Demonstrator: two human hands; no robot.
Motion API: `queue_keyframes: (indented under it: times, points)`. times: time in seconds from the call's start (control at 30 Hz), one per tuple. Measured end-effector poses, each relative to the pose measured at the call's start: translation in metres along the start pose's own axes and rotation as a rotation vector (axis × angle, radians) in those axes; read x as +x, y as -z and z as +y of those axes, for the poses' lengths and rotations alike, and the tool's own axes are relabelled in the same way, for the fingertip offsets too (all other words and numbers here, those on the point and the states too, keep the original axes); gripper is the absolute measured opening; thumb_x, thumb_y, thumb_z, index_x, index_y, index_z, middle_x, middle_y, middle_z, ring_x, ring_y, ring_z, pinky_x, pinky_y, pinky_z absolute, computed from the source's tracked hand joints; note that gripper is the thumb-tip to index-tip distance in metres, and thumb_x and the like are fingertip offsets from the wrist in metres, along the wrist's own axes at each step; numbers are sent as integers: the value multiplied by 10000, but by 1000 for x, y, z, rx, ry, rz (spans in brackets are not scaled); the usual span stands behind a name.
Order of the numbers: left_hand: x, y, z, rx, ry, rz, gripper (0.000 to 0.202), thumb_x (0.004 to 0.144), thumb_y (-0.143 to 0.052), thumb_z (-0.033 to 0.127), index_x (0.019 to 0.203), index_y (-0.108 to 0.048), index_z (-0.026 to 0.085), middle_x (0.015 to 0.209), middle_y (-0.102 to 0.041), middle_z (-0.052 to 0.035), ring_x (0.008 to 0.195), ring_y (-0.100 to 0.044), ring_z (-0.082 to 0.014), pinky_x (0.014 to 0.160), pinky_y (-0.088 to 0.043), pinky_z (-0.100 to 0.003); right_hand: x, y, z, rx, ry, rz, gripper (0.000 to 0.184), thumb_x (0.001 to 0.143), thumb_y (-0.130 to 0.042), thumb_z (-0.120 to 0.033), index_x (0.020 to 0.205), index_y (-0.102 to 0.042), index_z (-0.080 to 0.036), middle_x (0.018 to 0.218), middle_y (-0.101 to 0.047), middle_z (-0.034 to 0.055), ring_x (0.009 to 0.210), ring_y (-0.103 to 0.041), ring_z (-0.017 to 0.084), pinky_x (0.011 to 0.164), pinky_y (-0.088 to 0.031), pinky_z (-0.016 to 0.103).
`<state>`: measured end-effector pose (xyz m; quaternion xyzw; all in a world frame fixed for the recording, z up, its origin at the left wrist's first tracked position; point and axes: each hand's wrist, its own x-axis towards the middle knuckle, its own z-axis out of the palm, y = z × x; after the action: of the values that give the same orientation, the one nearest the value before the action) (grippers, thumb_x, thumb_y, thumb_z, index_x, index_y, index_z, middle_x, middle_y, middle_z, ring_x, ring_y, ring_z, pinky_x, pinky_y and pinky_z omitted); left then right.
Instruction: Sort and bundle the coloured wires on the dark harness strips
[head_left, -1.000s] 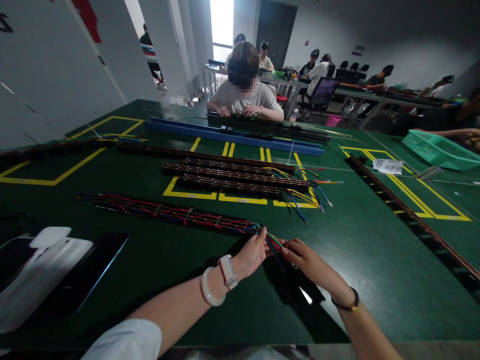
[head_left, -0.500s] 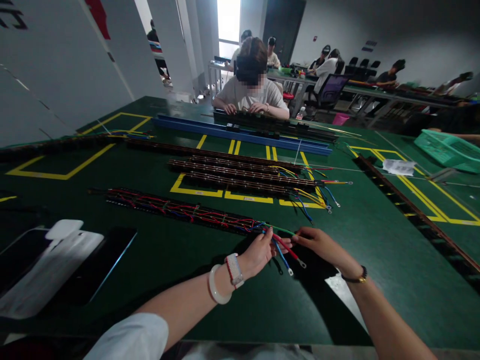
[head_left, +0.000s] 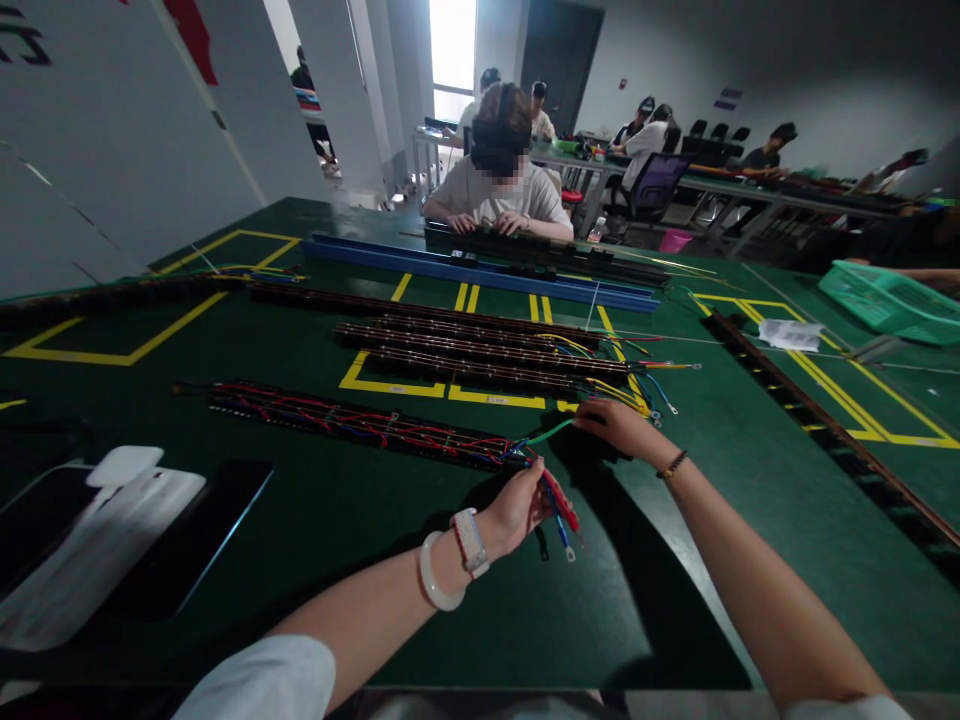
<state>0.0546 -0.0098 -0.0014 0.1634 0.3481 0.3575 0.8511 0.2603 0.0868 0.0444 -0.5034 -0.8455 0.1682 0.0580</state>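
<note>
A long black strip assembly (head_left: 360,424) with red and blue wiring lies slantwise on the green table. At its right end my left hand (head_left: 519,508) is closed round a red cable (head_left: 561,498) and a blue cable (head_left: 559,522), whose lug end points down toward me. My right hand (head_left: 619,428) pinches the far end of a green wire (head_left: 551,433), drawn out up and to the right from the same strip end. The fingertips hide the tip of the green wire.
Several similar strips (head_left: 480,350) lie beyond, their yellow and blue cables near my right hand. A blue channel (head_left: 480,272) lies farther back, before a seated person (head_left: 499,190). Phones (head_left: 202,540) rest at left. At right are a long strip (head_left: 832,430) and a green basket (head_left: 892,300).
My right hand has moved away from my left, up and slightly left, pulling the green wire apart from the red and blue cables. The left hand stays in place; the cables hang more steeply.
</note>
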Motion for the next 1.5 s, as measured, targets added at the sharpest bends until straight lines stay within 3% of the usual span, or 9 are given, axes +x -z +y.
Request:
queue_keyframes:
  times: [0.2,0.4,0.57,0.73,0.93,1.1,1.3,1.5]
  points:
    - [1,2,-2,-7,-2,-4,343,883,-459,435,696,-531,157,570,-592,-2,520,-579,-124,613,-463,-253,24,4,10,38,110,0,251,885,-517,-368,968,-655,-174,945,-663,66,867,-587,174,782,-429,284]
    - [3,3,-3,-15,-3,3,331,885,-462,428,694,-520,164,571,-596,-2,520,-572,-121,612,-449,-246,23,5,3,21,65,99,227,862,-561,-361,984,-647,-190,968,-657,53,874,-595,169,786,-438,281]
    - [3,1,-1,-18,15,7,334,895,-451,415,700,-540,158,587,-613,-16,562,-592,-129,618,-443,-240,-11,-3,-6,-36,74,241,264,828,-612,-340,1033,-631,-174,1039,-638,90,982,-580,219,864,-438,373]
    - [3,-1,0,-43,16,-23,352,909,-431,394,701,-563,142,629,-627,-36,605,-602,-131,656,-455,-249,-65,-18,-35,16,39,404,269,879,-547,-318,1127,-590,-222,1138,-588,81,1070,-533,210,915,-425,387]
    - [7,2,-3,-93,-11,-11,309,885,-491,387,710,-561,143,646,-626,-26,606,-595,-125,649,-468,-263,-102,-44,-70,-36,162,276,274,911,-498,-257,1171,-585,-262,1017,-614,65,909,-555,179,790,-449,335]
    - [4,0,-6,-73,-56,-33,333,865,-502,423,705,-558,137,642,-622,-31,597,-593,-133,657,-480,-283,-97,-57,-75,-13,196,359,317,927,-440,-177,1229,-528,-214,921,-629,69,824,-544,178,733,-451,334]
    - [-4,0,-11,-63,-84,-65,209,848,-425,298,790,-557,146,735,-666,-69,794,-646,-190,815,-478,-360,-92,-60,-70,69,164,391,301,929,-423,-176,1207,-530,-219,914,-623,70,833,-557,187,722,-484,340]
    - [-3,3,-17,69,-137,-78,238,799,-551,394,859,-537,164,788,-672,-56,801,-655,-194,796,-484,-371,-80,-56,-73,131,168,405,260,931,-408,-179,1155,-535,-215,918,-628,71,840,-581,181,723,-510,331]
